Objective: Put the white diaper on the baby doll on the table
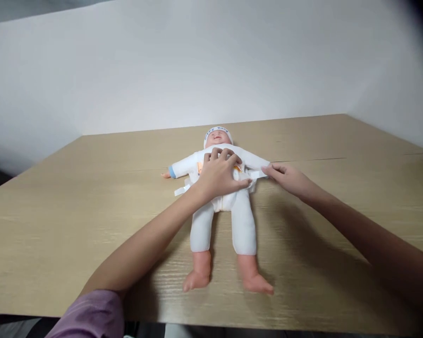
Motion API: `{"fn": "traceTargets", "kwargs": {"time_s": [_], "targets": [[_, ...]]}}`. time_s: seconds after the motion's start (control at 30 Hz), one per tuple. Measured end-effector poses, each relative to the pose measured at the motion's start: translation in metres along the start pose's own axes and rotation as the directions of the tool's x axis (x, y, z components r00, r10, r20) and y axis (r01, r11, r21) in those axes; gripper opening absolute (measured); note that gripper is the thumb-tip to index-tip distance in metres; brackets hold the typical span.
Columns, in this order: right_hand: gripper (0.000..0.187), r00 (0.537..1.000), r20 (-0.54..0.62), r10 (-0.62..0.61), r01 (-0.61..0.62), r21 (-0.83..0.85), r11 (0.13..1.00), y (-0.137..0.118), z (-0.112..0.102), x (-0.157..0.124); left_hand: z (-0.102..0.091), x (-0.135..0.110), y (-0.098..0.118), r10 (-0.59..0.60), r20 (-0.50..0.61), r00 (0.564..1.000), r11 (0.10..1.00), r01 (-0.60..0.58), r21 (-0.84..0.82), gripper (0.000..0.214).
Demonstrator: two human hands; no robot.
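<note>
A baby doll [245, 225] in a white suit and printed headband lies on its back, feet toward me. Around its hips is a white diaper [223, 203], its front laid up over the belly. My left hand [220, 173] rests on the diaper's front with fingers spread, hiding part of it. On the right, my right hand [280, 176] pinches the end of a white diaper tab [259, 174], which is stretched out sideways from the waist. Another tab [180, 190] sticks out loose on the left side.
The doll lies on a wooden table [91, 225] with a thin seam running across it. White walls [211, 65] stand behind the table and at its right side. The table's front edge runs along the bottom of the view.
</note>
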State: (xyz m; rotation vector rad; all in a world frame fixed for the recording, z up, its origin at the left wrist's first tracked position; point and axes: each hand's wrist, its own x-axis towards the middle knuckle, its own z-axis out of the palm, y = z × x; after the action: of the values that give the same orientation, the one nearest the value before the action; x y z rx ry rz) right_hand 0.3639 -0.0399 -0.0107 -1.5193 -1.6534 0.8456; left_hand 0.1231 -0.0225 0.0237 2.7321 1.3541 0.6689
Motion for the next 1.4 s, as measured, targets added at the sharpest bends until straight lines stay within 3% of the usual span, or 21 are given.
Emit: {"fn": "traceTargets", "kwargs": {"time_s": [0.1, 0.23, 0.3, 0.37, 0.47, 0.57, 0.63, 0.7, 0.77, 0.87, 0.93, 1.03, 1.1, 1.23, 1.3, 1.4], "targets": [[0.051, 0.997, 0.046, -0.055, 0.053, 0.04, 0.998, -0.028, 0.016, 0.021, 0.001, 0.001, -0.001, -0.006, -0.005, 1.0, 1.0, 0.006, -0.002, 0.057], [0.043, 0.991, 0.134, -0.029, 0.03, -0.005, 1.0, -0.051, 0.048, 0.041, 0.002, 0.0, -0.001, -0.046, -0.005, 0.999, 0.997, 0.045, -0.063, 0.077], [0.04, 0.994, 0.078, -0.071, 0.072, -0.008, 0.997, -0.052, 0.059, 0.036, 0.002, -0.001, -0.003, -0.061, 0.006, 0.998, 0.992, 0.061, -0.113, 0.079], [0.035, 0.98, -0.045, -0.193, 0.192, -0.022, 0.981, -0.05, 0.066, 0.02, 0.0, -0.001, -0.005, -0.066, 0.027, 0.997, 0.981, 0.07, -0.179, 0.079], [0.029, 0.883, -0.165, -0.439, 0.416, -0.156, 0.896, -0.041, 0.069, -0.01, -0.008, -0.001, -0.014, -0.055, 0.081, 0.995, 0.941, 0.079, -0.329, 0.088], [0.039, 0.787, -0.065, -0.613, 0.582, -0.252, 0.773, -0.029, 0.069, -0.03, -0.019, -0.007, -0.027, 0.041, 0.103, 0.994, 0.849, 0.019, -0.529, 0.087], [0.047, 0.759, 0.01, -0.651, 0.631, -0.259, 0.731, -0.021, 0.068, -0.034, -0.024, -0.019, -0.039, 0.104, 0.063, 0.993, 0.755, -0.037, -0.655, 0.073], [0.05, 0.748, 0.031, -0.663, 0.645, -0.265, 0.716, -0.016, 0.067, -0.033, -0.024, -0.041, -0.056, 0.077, 0.017, 0.997, 0.69, -0.041, -0.723, 0.06], [0.05, 0.739, 0.023, -0.674, 0.652, -0.277, 0.705, -0.015, 0.066, -0.031, -0.019, -0.069, -0.076, -0.015, -0.006, 1.0, 0.705, 0.006, -0.709, 0.055], [0.045, 0.724, -0.011, -0.69, 0.652, -0.318, 0.689, -0.023, 0.065, -0.026, -0.01, -0.107, -0.106, -0.137, -0.061, 0.989, 0.828, 0.08, -0.554, 0.052], [0.037, 0.714, -0.051, -0.698, 0.635, -0.372, 0.677, -0.037, 0.066, -0.021, -0.007, -0.121, -0.119, -0.214, -0.081, 0.974, 0.898, 0.164, -0.408, 0.042], [0.019, 0.692, -0.072, -0.718, 0.612, -0.469, 0.637, -0.066, 0.071, -0.009, -0.006, -0.126, -0.124, -0.327, -0.065, 0.943, 0.923, 0.304, -0.235, 0.029], [0.015, 0.705, -0.028, -0.709, 0.607, -0.494, 0.623, -0.088, 0.077, 0.002, -0.005, -0.124, -0.12, -0.348, -0.06, 0.936, 0.931, 0.337, -0.141, 0.027], [0.027, 0.782, 0.084, -0.618, 0.578, -0.467, 0.669, -0.117, 0.099, 0.022, -0.002, -0.124, -0.114, -0.366, -0.017, 0.931, 0.929, 0.364, -0.06, 0.025], [0.035, 0.82, 0.128, -0.559, 0.54, -0.499, 0.678, -0.12, 0.112, 0.028, -0.003, -0.124, -0.116, -0.434, 0.032, 0.9, 0.889, 0.433, -0.147, 0.024], [0.039, 0.859, 0.159, -0.487, 0.478, -0.588, 0.652, -0.116, 0.125, 0.033, -0.007, -0.12, -0.123, -0.544, 0.127, 0.83, 0.737, 0.544, -0.401, 0.029]]}}
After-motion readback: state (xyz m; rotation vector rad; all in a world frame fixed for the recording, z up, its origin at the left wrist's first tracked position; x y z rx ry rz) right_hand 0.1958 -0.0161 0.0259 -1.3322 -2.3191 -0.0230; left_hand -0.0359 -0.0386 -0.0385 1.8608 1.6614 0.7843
